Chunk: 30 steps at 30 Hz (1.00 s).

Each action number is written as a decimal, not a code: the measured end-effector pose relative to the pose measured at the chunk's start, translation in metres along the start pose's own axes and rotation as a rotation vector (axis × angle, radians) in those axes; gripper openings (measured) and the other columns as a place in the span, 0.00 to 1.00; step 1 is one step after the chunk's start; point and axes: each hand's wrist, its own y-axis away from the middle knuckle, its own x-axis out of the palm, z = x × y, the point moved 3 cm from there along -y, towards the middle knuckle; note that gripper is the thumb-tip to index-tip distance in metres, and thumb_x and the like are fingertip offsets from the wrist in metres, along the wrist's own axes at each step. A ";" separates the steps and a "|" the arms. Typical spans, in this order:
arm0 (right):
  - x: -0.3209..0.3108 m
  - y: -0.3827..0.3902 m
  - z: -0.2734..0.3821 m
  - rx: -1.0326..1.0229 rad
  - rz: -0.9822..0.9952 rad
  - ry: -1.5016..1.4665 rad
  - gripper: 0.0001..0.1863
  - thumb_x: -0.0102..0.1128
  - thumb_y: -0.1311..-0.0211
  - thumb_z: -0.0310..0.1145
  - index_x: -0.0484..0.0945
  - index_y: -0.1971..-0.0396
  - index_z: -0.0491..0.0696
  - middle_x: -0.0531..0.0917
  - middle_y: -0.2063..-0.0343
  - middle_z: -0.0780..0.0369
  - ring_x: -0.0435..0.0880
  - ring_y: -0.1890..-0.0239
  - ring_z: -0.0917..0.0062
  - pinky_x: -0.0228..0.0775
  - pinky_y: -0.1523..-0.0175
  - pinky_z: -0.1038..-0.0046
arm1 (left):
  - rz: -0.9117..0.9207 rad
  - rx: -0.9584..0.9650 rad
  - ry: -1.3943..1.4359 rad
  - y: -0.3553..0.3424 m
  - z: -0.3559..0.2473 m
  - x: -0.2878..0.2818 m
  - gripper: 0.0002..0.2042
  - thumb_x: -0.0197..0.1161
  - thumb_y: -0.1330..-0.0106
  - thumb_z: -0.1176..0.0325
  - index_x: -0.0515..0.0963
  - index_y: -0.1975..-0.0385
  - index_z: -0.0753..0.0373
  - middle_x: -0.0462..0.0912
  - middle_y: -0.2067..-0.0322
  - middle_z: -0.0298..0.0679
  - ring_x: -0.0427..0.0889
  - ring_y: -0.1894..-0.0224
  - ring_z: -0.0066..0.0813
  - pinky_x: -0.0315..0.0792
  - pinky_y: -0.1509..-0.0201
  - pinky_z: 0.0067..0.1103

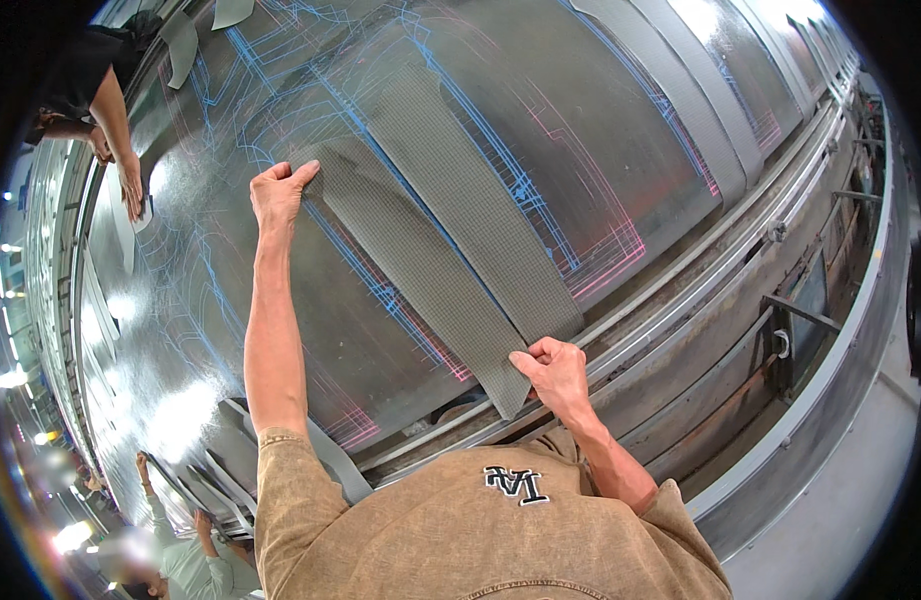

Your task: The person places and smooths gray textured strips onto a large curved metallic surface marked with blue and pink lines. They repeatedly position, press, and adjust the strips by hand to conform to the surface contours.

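Tan shirt [450,530] is sitting nearest cam; L grip [278,195] is pinching gray strip's [405,250] far corner, R grip [558,375] pinching its near end by counter's [605,120] near edge.

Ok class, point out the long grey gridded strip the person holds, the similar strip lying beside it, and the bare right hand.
Held grey strip [420,275]: head view, middle of upper face.
Lying grey strip [465,200]: head view, middle of upper face.
Bare right hand [558,374]: head view, its middle.

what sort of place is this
Likely a factory workshop: a large, dark work surface carries blue lines and pink lines, grey textured strips lie along it, and long metal rails run beside its edge.
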 end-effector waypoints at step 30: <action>0.001 -0.001 0.000 0.009 -0.006 0.059 0.13 0.69 0.45 0.32 0.80 0.76 0.36 0.80 0.85 0.65 0.75 0.85 0.86 0.69 0.83 0.79 | -0.103 -0.087 -0.154 0.013 -0.014 0.000 0.15 0.75 0.53 0.56 0.85 0.75 0.61 0.84 0.78 0.34 0.81 0.73 0.26 0.74 0.61 0.28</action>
